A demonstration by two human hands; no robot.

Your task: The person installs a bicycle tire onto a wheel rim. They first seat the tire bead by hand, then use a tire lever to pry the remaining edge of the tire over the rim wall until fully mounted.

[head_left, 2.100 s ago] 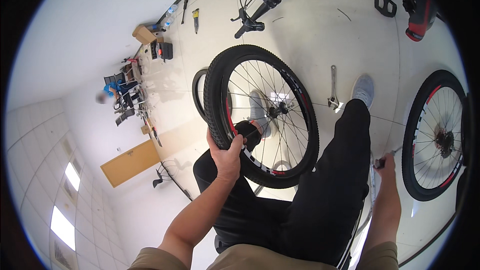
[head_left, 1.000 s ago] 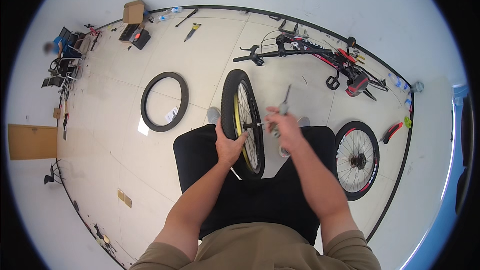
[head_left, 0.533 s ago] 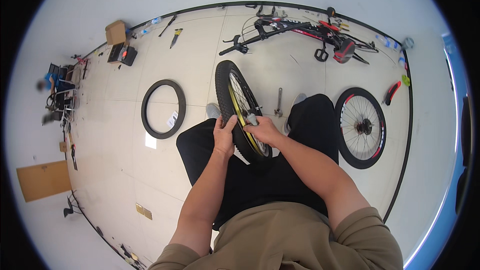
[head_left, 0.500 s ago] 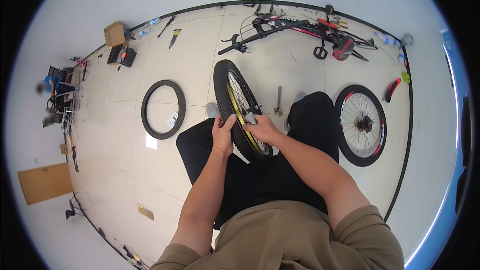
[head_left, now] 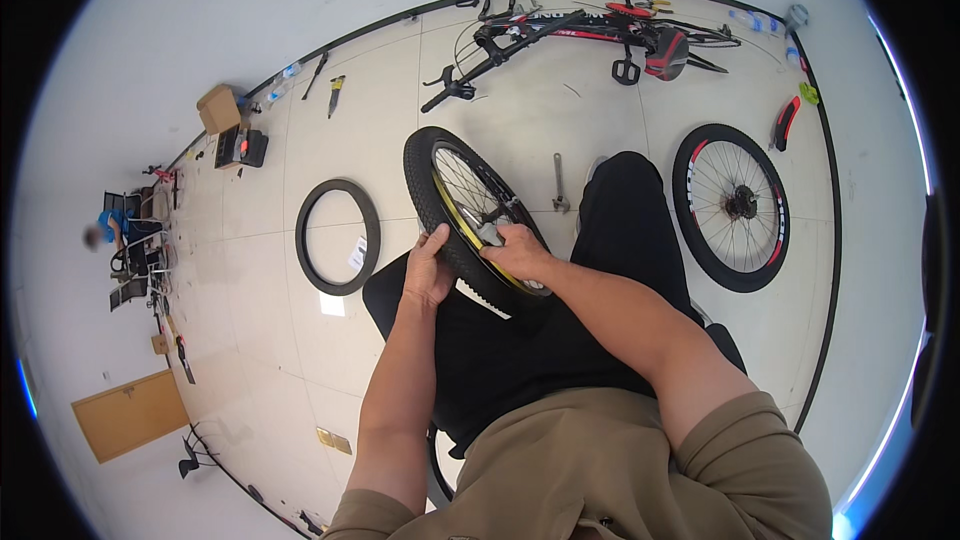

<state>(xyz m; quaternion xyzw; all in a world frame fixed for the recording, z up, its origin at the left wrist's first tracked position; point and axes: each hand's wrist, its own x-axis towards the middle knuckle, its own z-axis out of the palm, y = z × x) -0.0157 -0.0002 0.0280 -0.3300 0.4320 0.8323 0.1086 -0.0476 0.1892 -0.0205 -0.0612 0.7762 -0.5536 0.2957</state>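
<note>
A bicycle wheel [head_left: 505, 208] with a knobby black tyre [head_left: 424, 185] and a yellow band along its rim leans between my legs, its top tipped to the left. My left hand [head_left: 430, 267] is closed on the tyre's left side, thumb over the tread. On the rim side, my right hand [head_left: 520, 253] grips a small grey object [head_left: 489, 234] whose kind I cannot make out. Its fingers are bent beside the yellow band, and the spokes lie just beyond. The wheel's lower part is partly hidden by my right hand and forearm.
A loose tyre [head_left: 308, 258] lies to the left, a spoked wheel [head_left: 686, 202] to the right. An adjustable wrench [head_left: 560, 180] lies ahead. Farther off are a bicycle frame [head_left: 600, 28], a red-black fender-like piece [head_left: 786, 124], an opened box [head_left: 222, 112] and a seated person [head_left: 118, 225].
The wheel tips farther left, and both hands have shifted slightly with it, keeping their holds. The whole view has turned a little, and my left shoe is now hidden.
</note>
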